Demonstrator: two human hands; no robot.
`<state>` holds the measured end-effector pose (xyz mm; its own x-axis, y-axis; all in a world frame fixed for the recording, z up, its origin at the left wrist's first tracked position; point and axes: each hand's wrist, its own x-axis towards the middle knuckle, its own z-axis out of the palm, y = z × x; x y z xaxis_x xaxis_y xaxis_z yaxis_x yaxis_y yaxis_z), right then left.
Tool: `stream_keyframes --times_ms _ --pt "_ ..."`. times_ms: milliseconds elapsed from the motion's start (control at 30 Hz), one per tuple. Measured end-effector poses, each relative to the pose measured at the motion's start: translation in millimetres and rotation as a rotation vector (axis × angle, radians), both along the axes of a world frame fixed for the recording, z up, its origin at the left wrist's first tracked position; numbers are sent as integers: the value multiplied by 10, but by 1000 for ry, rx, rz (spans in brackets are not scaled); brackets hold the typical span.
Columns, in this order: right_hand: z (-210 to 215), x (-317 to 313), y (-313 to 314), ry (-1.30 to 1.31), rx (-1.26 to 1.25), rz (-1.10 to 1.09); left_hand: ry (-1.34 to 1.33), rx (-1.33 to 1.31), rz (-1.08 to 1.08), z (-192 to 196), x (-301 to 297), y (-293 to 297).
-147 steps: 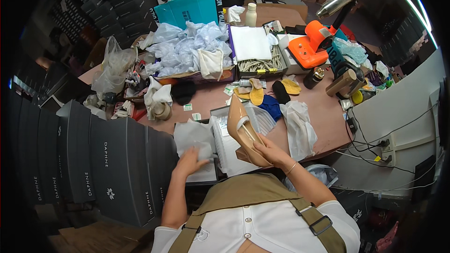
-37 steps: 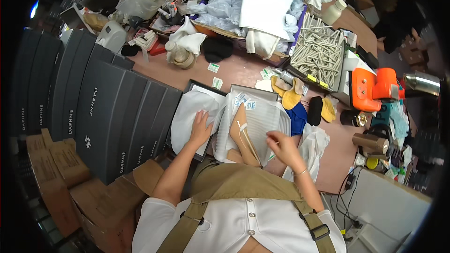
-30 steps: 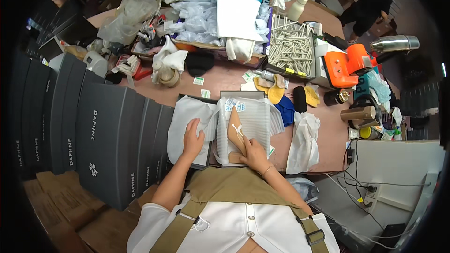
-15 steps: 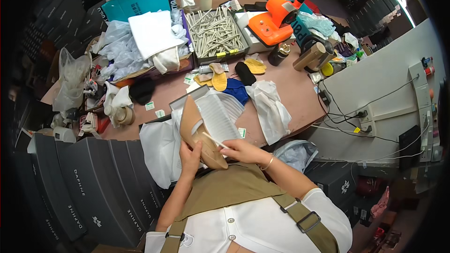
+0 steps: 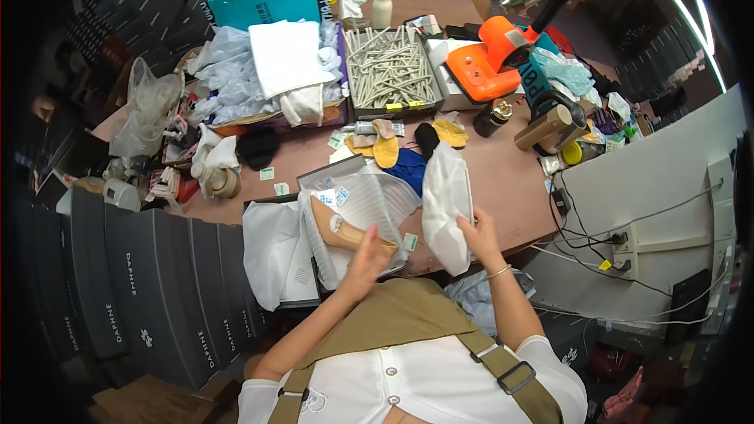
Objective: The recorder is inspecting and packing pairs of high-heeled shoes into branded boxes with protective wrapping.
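A tan pointed shoe point(image 5: 328, 224) lies on white padded wrapping point(image 5: 361, 188) in an open shoebox point(image 5: 316, 290) in front of me. My left hand point(image 5: 364, 265) is over the shoe's near end, its fingers stretched out and hiding part of it. On the right, my right hand point(image 5: 481, 237) pinches the near right edge of a limp white bag point(image 5: 445, 216), slightly raised from the table. A pale narrow strip runs along that edge; I cannot make out whether it is a stick. White tissue paper point(image 5: 269, 247) hangs over the box's left part.
A tray of pale sticks point(image 5: 390, 71) stands behind, beside a box of crumpled plastic bags point(image 5: 228, 71). An orange device point(image 5: 483, 71), a dark jar point(image 5: 492, 118) and yellow cloths point(image 5: 385, 149) lie farther back. Dark shoeboxes point(image 5: 157, 290) are stacked at my left.
The shoe has gone from my hands onto the wrapping in the box. My right hand has moved right, off the white stick at the shoe, to the white bag. The view has shifted.
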<state>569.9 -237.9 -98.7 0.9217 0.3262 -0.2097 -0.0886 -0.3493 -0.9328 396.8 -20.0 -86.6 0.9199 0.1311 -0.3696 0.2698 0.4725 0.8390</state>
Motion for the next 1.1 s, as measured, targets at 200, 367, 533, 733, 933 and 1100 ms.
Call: stream_keyframes --times_ms 200,367,533,733,933,1100 --pt "501 -817 1158 -607 65 631 24 -576 239 -650 237 263" --pt "893 -401 980 -391 16 855 -185 176 275 -758 -311 967" --pt "1167 -34 1320 1 -3 895 21 254 -203 -26 -641 1061" --pt "697 126 743 511 86 546 159 310 68 45 -1381 1340" --pt "507 99 648 329 361 86 127 1468 494 -144 -1189 1512" --pt "365 -477 1144 357 571 107 427 1604 -20 -194 -1061 1317"
